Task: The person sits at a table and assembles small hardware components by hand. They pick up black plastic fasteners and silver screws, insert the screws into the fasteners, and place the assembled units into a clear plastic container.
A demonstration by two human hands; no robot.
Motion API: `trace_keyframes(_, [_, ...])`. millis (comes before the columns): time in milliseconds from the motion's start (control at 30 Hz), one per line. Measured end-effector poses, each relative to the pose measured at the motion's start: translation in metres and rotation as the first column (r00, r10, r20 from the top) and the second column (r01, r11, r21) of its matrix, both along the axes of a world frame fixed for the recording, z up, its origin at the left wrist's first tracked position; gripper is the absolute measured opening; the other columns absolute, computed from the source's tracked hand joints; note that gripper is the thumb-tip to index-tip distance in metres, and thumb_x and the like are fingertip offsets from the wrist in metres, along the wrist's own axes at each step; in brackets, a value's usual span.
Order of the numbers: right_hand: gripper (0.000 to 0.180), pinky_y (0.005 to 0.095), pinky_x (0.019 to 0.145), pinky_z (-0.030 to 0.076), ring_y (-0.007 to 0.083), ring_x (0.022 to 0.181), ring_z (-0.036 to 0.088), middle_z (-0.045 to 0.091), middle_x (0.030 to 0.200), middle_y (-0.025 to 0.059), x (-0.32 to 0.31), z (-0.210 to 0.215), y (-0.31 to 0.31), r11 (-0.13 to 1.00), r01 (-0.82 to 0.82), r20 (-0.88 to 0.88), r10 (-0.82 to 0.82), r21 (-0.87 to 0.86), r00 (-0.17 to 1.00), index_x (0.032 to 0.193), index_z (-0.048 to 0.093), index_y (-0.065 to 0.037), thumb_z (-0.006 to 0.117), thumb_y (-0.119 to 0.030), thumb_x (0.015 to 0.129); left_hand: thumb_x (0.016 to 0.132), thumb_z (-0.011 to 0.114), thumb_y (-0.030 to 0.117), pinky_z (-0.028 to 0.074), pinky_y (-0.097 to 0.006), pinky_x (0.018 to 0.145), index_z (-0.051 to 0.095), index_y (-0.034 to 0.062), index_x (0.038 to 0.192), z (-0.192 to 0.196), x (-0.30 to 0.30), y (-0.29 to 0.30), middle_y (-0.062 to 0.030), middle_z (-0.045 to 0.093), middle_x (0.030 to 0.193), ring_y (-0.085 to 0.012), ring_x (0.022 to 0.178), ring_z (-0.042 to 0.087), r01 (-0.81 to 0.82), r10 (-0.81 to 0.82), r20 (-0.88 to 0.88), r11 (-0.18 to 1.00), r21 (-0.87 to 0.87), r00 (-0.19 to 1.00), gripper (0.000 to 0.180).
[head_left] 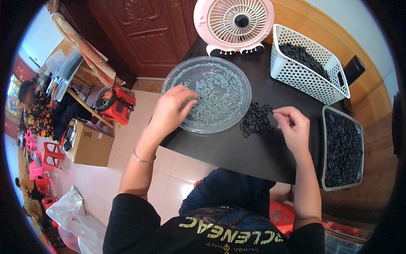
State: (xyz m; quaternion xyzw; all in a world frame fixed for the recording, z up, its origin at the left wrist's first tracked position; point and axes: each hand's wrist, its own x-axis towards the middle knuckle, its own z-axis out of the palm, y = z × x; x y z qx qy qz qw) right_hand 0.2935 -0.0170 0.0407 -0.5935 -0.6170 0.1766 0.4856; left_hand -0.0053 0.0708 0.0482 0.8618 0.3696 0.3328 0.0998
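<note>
My left hand (172,109) is over the left side of a round clear plastic tray (246,91). Its thumb and fingers curl together just above many small silvery pins (215,94) spread in the tray; whatever is between the fingertips is too small to make out. On the right, my right hand (293,126) pinches a small black part (272,111) between thumb and forefinger. That hand is at the right edge of a loose pile of small black ring-like parts (257,120), lying on the dark table (211,150) beside the tray.
A pink fan (204,19) stands behind the tray. A white perforated basket (304,80) of black parts is at the back right; a shallow tray (324,148) of black pieces lies at the far right. Left, beyond the table, are a cardboard box (95,146), red stools (116,112) and a seated person (40,110).
</note>
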Motion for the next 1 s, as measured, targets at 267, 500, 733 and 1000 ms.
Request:
trace_keyframes(267, [0.007,0.0184,0.048,0.035,0.0032,0.051,0.045,0.053,0.063,-0.0002,0.022,-0.018,-0.01,0.998,0.048,-0.051,-0.046,0.034,0.998,0.083,0.064,-0.002,0.063,-0.002,0.076,0.07,0.062,0.003,0.045,-0.037,0.069,0.063,0.005,0.086,-0.005,0.025,-0.003,-0.0094,0.055,0.079,-0.0276,0.078,0.056,0.126,-0.106,-0.206,0.988,0.087,0.973,0.016])
trace_keyframes(500, [0.007,0.0209,0.051,0.041,0.0069,0.057,0.053,0.059,0.072,0.0039,-0.004,0.008,0.003,0.993,-0.096,0.004,0.095,0.064,0.995,0.083,0.064,-0.002,0.064,-0.003,0.076,0.071,0.06,0.004,0.046,-0.038,0.069,0.058,0.0042,0.078,-0.004,0.034,0.005,-0.0097,0.055,0.082,-0.0289,0.08,0.056,0.099,-0.073,-0.327,0.993,0.064,0.942,0.007])
trace_keyframes(733, [0.013,0.0252,0.058,0.047,0.0162,0.062,0.06,0.061,0.076,0.0109,-0.043,0.036,0.055,0.904,-0.424,0.13,0.428,-0.061,0.894,0.088,0.061,-0.001,0.061,-0.009,0.077,0.08,0.055,0.007,0.043,-0.029,0.064,0.052,0.0022,0.087,0.006,0.035,0.027,-0.0063,0.053,0.08,-0.0188,0.073,0.053,0.22,-0.23,-0.059,0.967,-0.131,0.972,0.009])
trace_keyframes(1000, [0.013,0.0256,0.055,0.044,0.0131,0.057,0.056,0.06,0.076,0.0088,-0.065,0.031,0.107,0.896,-0.434,0.001,0.436,0.089,0.9,0.088,0.061,-0.002,0.062,-0.008,0.076,0.089,0.052,0.014,0.037,-0.019,0.062,0.052,0.0008,0.086,0.019,0.044,0.055,0.0023,0.048,0.075,-0.0031,0.07,0.043,0.488,-0.226,0.486,0.698,-0.524,0.844,0.013])
